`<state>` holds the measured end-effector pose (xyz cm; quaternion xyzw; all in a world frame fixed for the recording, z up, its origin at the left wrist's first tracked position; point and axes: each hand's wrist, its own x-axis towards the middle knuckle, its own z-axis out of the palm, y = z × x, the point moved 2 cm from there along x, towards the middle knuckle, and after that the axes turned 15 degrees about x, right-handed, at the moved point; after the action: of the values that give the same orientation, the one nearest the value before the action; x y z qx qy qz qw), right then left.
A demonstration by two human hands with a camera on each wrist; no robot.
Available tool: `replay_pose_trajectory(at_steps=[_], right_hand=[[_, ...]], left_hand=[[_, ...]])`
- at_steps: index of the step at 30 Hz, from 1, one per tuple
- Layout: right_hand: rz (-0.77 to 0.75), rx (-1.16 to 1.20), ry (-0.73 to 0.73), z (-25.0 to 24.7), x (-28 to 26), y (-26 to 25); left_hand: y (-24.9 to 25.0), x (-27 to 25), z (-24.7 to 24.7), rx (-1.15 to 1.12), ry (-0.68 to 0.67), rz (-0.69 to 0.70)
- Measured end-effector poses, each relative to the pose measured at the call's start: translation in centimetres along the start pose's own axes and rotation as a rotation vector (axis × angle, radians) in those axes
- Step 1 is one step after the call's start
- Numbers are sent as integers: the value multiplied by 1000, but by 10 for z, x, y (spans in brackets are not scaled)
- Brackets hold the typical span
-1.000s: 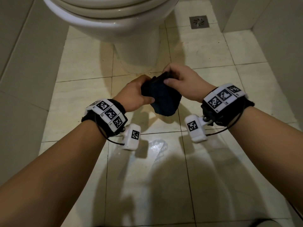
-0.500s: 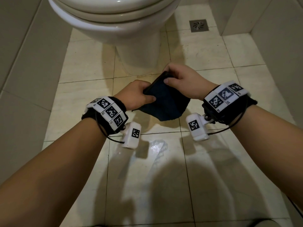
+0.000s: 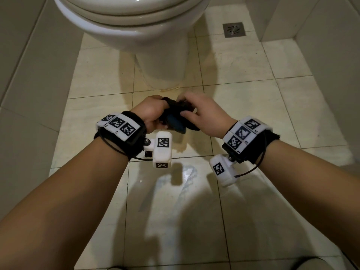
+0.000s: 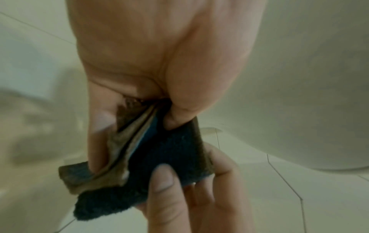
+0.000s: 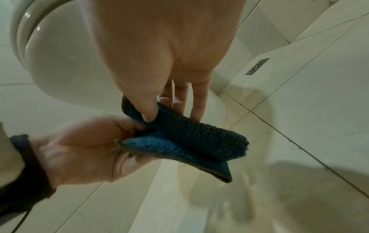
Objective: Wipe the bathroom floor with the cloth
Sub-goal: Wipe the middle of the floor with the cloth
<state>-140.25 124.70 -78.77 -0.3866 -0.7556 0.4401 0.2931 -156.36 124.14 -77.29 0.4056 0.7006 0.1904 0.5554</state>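
Observation:
A dark blue terry cloth (image 3: 175,119) is bunched and folded between both hands, held in the air above the cream tiled floor (image 3: 101,121). My left hand (image 3: 152,112) grips its left side, with folded layers of the cloth (image 4: 169,159) pinched between thumb and fingers. My right hand (image 3: 196,112) pinches the right side; its thumb presses into the cloth (image 5: 187,138) from above, fingers behind. In the right wrist view the left hand (image 5: 85,149) holds the cloth's end.
A white toilet (image 3: 136,22) stands straight ahead, its pedestal just beyond the hands. A wet patch (image 3: 185,172) glistens on the tile below the wrists. A metal floor drain (image 3: 233,29) sits at the far right. Tiled walls (image 3: 25,78) close in on both sides.
The cloth hung spread open between the hands; now it is gathered into a tight folded bundle. Both hands have come closer together.

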Motion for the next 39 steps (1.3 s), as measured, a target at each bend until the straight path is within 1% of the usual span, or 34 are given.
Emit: replay_pose_trajectory(at_steps=[3, 7, 12, 14, 16, 18, 20, 22, 23, 24, 25, 26, 27, 29, 31, 33, 35, 39], right_hand=[[-12, -14, -15, 6, -4, 2], [-32, -40, 22, 5, -5, 4], [-16, 6, -65, 16, -8, 3], [20, 65, -86, 16, -9, 6], [93, 165, -119, 15, -8, 8], [187, 299, -152, 13, -7, 9], [291, 448, -145, 10, -5, 14], [359, 547, -67, 6, -5, 19], [357, 503, -11, 2, -5, 23], [340, 387, 23, -3, -5, 29], [325, 269, 12, -6, -5, 34], [318, 195, -32, -8, -6, 40], [327, 175, -87, -8, -6, 44], [354, 224, -168, -3, -7, 51], [363, 259, -183, 3, -6, 53], [359, 240, -174, 12, -2, 51], [373, 217, -170, 21, 4, 49], [392, 232, -240, 48, 9, 31]], left_hand=[[-1, -2, 0, -43, -38, -18], [-6, -1, -3, -48, -88, -43], [-2, -3, -4, -60, -134, -49], [-3, -4, -6, -139, -218, -57], [-6, -3, -9, -190, -289, -42], [-8, 2, -9, -106, -289, 1], [-8, 7, -7, 33, -213, 53], [-10, 12, -7, 114, -105, 53], [-11, 14, -7, 135, -75, 46], [-13, 16, -7, 152, -67, 43], [-13, 17, -6, 172, -79, 48], [-13, 18, -5, 198, -98, 61], [-12, 17, -3, 227, -114, 84], [-10, 15, 0, 278, -117, 139], [-10, 10, 0, 322, -88, 187], [-15, 4, -4, 384, -45, 215], [-21, -3, -11, 414, 26, 229], [-47, -24, -25, 418, 291, 171]])
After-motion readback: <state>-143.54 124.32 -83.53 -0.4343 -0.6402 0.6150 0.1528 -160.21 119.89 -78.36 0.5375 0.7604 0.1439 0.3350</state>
